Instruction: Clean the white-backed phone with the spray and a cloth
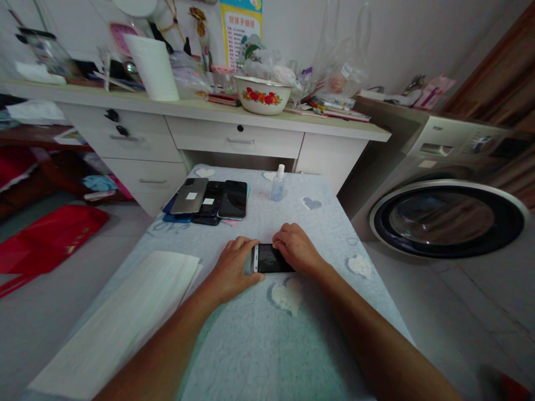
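A smartphone (267,259) with a black screen and a white end lies flat on the cloth-covered table, its long side running left to right. My left hand (236,264) grips its left end, thumb at the near edge and fingers at the far edge. Over the phone's right part, the curled fingers of my right hand (296,245) press on the screen near its far edge. Whatever those fingers may pinch is hidden. Beyond my hands stands a clear spray bottle (277,186) with a white cap. Several other phones (232,199) lie stacked at the back left.
A folded pale sheet (137,312) lies along the table's left side. Behind the table is a white drawer desk (204,131) bearing a floral enamel bowl (264,97) and a white cup (155,69). A washing machine (443,150) stands at right, a red bag (54,234) at left.
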`<state>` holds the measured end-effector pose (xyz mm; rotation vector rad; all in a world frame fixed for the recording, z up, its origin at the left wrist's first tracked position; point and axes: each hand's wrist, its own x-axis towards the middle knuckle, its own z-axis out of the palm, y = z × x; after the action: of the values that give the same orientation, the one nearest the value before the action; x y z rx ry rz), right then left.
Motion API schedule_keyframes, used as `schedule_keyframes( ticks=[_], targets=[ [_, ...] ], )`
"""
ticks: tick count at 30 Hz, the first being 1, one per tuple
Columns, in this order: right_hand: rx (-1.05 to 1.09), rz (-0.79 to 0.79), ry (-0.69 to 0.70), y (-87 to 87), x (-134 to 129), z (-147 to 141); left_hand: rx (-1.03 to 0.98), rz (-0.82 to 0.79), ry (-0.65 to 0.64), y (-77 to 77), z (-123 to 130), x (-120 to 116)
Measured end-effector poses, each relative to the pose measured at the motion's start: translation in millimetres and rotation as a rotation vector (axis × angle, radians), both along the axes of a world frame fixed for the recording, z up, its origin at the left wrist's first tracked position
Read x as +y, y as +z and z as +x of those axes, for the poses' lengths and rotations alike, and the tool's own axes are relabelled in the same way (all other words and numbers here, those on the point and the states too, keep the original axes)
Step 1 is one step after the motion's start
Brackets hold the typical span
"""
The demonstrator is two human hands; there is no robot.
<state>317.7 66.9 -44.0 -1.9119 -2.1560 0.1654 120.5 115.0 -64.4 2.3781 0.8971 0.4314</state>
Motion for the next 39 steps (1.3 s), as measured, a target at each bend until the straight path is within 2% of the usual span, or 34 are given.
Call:
schedule_keyframes(
  ticks=[12, 19, 27, 34, 39],
  targets=[
    [-0.096, 0.003, 0.066, 4.2, 9.1, -20.3, 0.002, -0.025, 0.004, -1.7, 0.4, 1.0],
    [-0.095, 0.016, 0.050, 2.1, 14.0, -29.4, 0.037, -0.050, 0.020, 1.7, 3.3, 0.7],
    [-0.035, 0.022, 0.054, -2.6, 17.1, -33.2, -0.036, -0.078, 0.104, -6.9, 3.7, 0.0],
    [-0.034, -0.015, 0.001, 10.0, 13.9, -23.5, -0.021, -0.045, 0.077, -8.0, 3.5, 1.6],
    [-0.024, 0.008, 0.023, 3.7, 18.2, -28.9, -0.021, -0.049, 0.086, -10.2, 3.4, 1.2]
  ],
)
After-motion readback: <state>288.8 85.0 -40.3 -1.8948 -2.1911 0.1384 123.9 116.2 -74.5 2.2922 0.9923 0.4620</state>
